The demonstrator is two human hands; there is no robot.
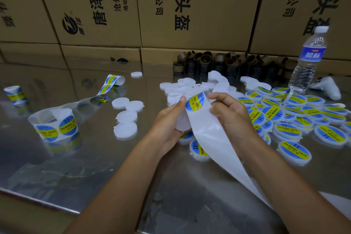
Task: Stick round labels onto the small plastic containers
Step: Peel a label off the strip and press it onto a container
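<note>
Both hands are up in the middle over the shiny metal table (95,157). The left hand (167,119) has its grip curled round a plain white container (181,121), fingers underneath and thumb tip up against the left edge of a round blue-and-yellow label (194,100). That label sits at the top end of a long white backing strip (214,144), which drapes down over the container and runs off toward the bottom right corner. The right hand (229,114) has a pinching grip on the top of the strip just right of the label, thumb and forefinger closed on it. Can't tell if the label is touching the container or only on the strip. Behind the hands there's a heap of unlabelled containers (182,85), and to the right a big spread of labelled containers (284,119), a couple of them just under the hands. Four blank containers (126,116) lie left of the hands. Further left a label roll (55,127) stands on the table, its strip trailing back to a curled end (111,83), and a smaller roll (14,94) sits near the left edge. A water bottle (307,61) stands at the far right with a white game controller (326,86) beside it. A cluster of brown cardboard cores (218,64) lines the back, and cardboard boxes (190,5) are stacked behind everything.
</note>
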